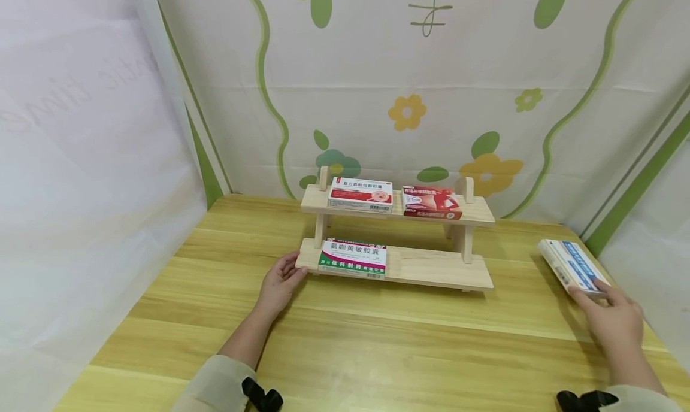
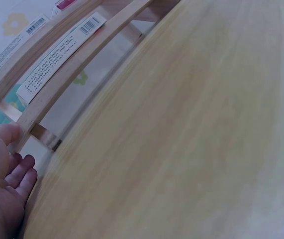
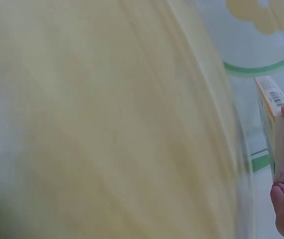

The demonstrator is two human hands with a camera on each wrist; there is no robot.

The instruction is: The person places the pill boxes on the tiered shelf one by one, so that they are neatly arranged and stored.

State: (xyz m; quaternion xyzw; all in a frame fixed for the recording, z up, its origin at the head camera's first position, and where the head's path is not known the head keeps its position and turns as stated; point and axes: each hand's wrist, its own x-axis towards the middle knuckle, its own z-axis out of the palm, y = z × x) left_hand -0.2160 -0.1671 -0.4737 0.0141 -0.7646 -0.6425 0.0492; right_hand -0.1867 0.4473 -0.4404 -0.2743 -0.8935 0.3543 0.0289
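Note:
A two-tier wooden shelf [image 1: 431,268] stands on the table. My left hand [image 1: 280,283] is at the left end of its lower board, gripping it; in the left wrist view the thumb lies against the board's end and the fingers curl below. My right hand [image 1: 617,316] holds a white and blue medicine box [image 1: 574,262] at the table's right side, thumb and fingers on opposite sides in the right wrist view. On the upper board lie a white and red medicine box [image 1: 360,193] and a red medicine box [image 1: 431,202]. A green, white and magenta medicine box [image 1: 353,258] lies on the lower board's left half.
The light wooden table [image 1: 377,352] reaches back to a white curtain [image 1: 356,58] printed with flowers and green vines. Another white cloth [image 1: 86,160] hangs at the left. Two small wooden uprights rise from the upper board near its ends.

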